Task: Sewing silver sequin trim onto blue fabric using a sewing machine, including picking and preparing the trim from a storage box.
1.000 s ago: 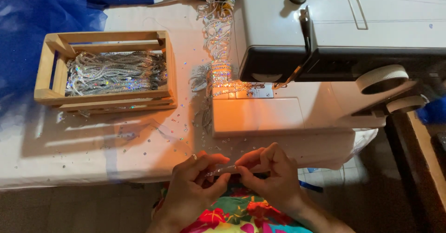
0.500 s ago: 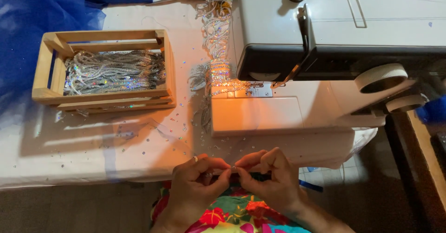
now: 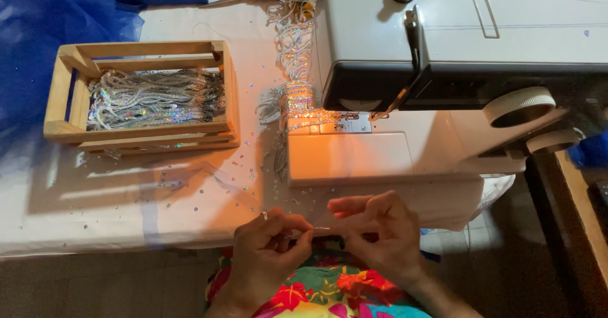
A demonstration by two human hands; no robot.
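Head view. Left hand (image 3: 269,251), ring on one finger, at the near edge of the white-covered tabletop (image 3: 95,204); grip pinched on one end of a thin, short silvery strand (image 3: 316,229). Right hand (image 3: 380,232), just beside the left, fingertips closed on the other end of the same strand. The strand spans the small gap between the two hands, just off the tabletop's near edge, above a bright floral-print garment (image 3: 329,292) on the person's lap.

Pale grey sewing machine (image 3: 443,71), on the right half of the tabletop; its lamp lights the base plate in orange. A band of silver sequin trim (image 3: 294,71) runs from the far edge down to the needle area.

Open wooden slatted crate (image 3: 142,93), towards the left side of the tabletop, well apart from the hands; filled with a bundle of iridescent silver sequin strands (image 3: 155,96) lying lengthwise.

Loose sequins (image 3: 240,166), scattered over the cloth between crate and machine.

Blue tulle fabric (image 3: 50,33), at the far left corner.
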